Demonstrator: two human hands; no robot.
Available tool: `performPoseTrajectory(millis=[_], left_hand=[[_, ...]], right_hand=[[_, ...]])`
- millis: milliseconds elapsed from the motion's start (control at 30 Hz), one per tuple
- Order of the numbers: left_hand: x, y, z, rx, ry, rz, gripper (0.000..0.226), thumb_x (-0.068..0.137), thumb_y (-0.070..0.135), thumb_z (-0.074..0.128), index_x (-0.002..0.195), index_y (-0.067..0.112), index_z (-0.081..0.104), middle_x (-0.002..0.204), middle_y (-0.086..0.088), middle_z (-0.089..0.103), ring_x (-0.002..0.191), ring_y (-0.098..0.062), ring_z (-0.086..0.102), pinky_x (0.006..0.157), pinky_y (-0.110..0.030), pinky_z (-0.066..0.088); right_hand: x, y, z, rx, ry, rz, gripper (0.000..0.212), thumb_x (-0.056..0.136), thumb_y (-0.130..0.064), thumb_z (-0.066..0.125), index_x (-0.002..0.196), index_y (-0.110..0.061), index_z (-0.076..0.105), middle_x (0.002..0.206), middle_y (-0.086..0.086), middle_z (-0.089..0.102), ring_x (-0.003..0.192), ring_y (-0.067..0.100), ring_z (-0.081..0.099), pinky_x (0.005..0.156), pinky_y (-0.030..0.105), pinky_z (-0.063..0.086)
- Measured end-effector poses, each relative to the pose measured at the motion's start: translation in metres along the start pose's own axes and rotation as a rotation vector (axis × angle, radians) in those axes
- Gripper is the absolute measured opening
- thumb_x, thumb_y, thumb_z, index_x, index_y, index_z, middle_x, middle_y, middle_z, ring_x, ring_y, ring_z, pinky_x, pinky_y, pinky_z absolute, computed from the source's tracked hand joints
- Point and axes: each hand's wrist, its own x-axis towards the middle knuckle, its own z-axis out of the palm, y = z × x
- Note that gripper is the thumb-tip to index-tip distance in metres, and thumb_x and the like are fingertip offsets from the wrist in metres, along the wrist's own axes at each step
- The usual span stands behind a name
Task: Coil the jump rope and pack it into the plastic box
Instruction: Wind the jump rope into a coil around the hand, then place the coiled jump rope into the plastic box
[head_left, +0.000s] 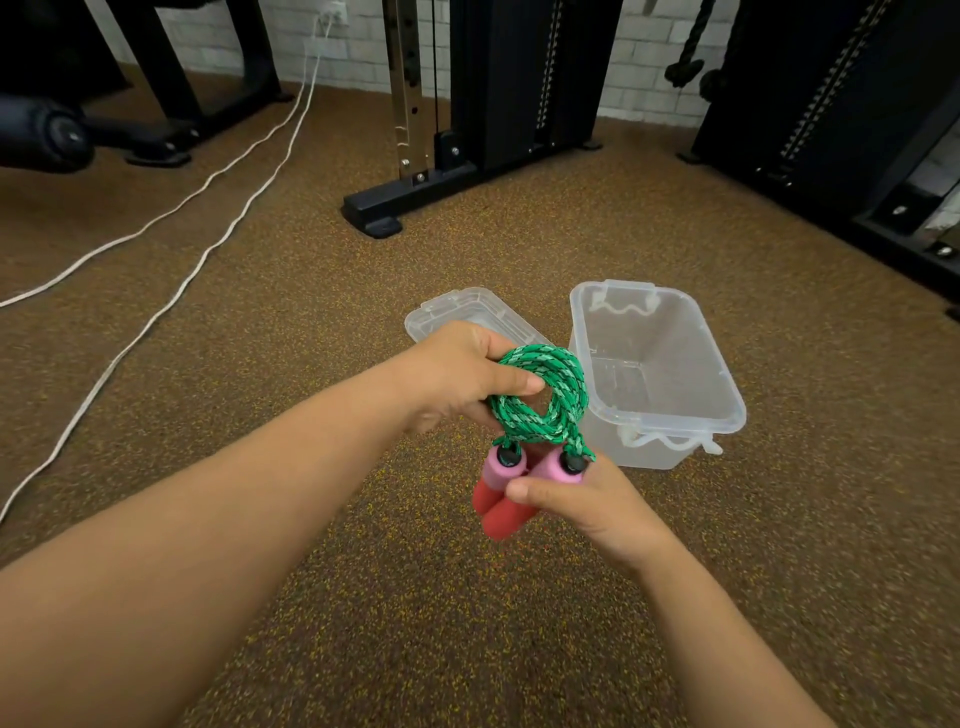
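Note:
The jump rope's green braided cord (558, 387) is wound into a small coil held above the floor. My left hand (457, 376) grips the coil on its left side, thumb through the loop. The two pink and red foam handles (511, 486) hang side by side below the coil, and my right hand (587, 501) pinches them from the right. The clear plastic box (722, 364) stands open on the floor just right of the coil, with nothing inside. Its clear lid (441, 314) lies flat on the floor behind my left hand, partly hidden by it.
Speckled brown rubber flooring (467, 623) lies all around. A black weight machine base (379, 210) stands beyond the lid. More black gym frames (831, 130) rise at the right. Two white cables (171, 249) run across the floor at the left.

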Motion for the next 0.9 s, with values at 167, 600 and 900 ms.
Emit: performPoseTrajectory(millis=[167,600,900], left_hand=[[0.001,-0.004,-0.002,-0.045,0.013,-0.011,0.017,0.085,0.0,0.06,0.102,-0.004,0.064,0.064,0.001,0.072,0.056,-0.008,0.068,0.053,-0.025,0.058],[0.018,-0.011,0.002,0.046,0.087,0.027,0.012,0.083,0.0,0.063,0.093,0.006,0.068,0.09,-0.018,0.07,0.087,-0.033,0.066,0.083,-0.05,0.054],[0.044,-0.025,0.014,0.055,0.08,0.017,0.014,0.084,0.0,0.062,0.088,0.011,0.069,0.082,-0.01,0.072,0.08,-0.027,0.066,0.076,-0.041,0.057]], right_hand=[[-0.005,-0.006,0.016,-0.01,0.075,-0.03,0.014,0.077,0.006,0.069,0.09,-0.002,0.069,0.076,0.006,0.075,0.071,0.012,0.07,0.068,0.021,0.055],[-0.007,-0.033,-0.055,-0.213,0.239,0.021,0.074,0.062,-0.041,0.08,0.128,-0.032,0.047,0.129,-0.003,0.056,0.118,0.006,0.053,0.103,0.026,0.041],[0.01,-0.036,-0.146,-0.414,0.72,-0.073,0.03,0.086,-0.024,0.066,0.115,-0.026,0.061,0.1,-0.004,0.064,0.095,0.01,0.06,0.095,0.033,0.049]])
